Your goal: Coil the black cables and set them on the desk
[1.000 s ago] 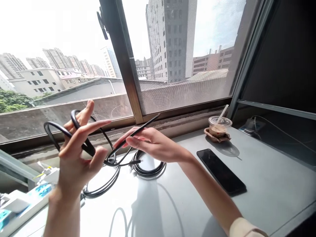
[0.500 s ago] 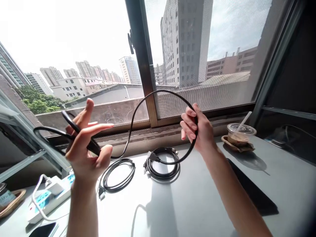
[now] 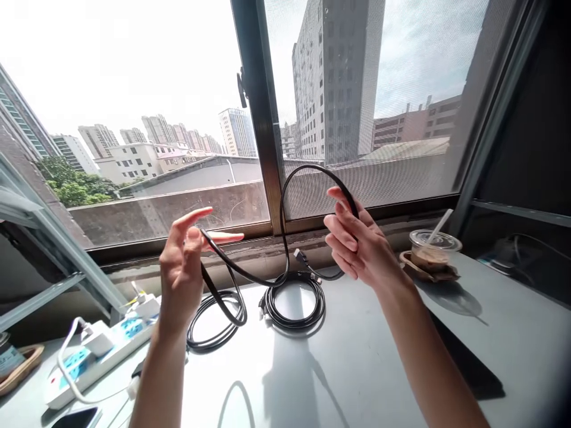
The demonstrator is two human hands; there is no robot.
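Observation:
A black cable [image 3: 259, 280] hangs in the air between my hands, above the table. My left hand [image 3: 182, 267] grips it between thumb and fingers, two fingers stretched out to the right; a slack bend droops below. My right hand [image 3: 357, 238] is closed round the cable, which arches up and over from its fingers towards the left. One cable plug [image 3: 300, 256] with a pale tip dangles left of my right hand. Below lie two coiled black cables, a left coil [image 3: 207, 345] partly behind the held cable and a middle coil [image 3: 294, 324].
On the left stand a white power strip [image 3: 102, 364] with plugs in it and a phone [image 3: 78, 417]. A lidded drink cup [image 3: 433, 248] with a straw sits in a cardboard holder at the right. A dark flat object [image 3: 473, 362] lies under my right forearm. A window runs behind.
My left hand has moved right and turned, and the cable loops that hung about it have dropped into a slack bend. The dangling plug has swung up and right. My right fingers have shifted.

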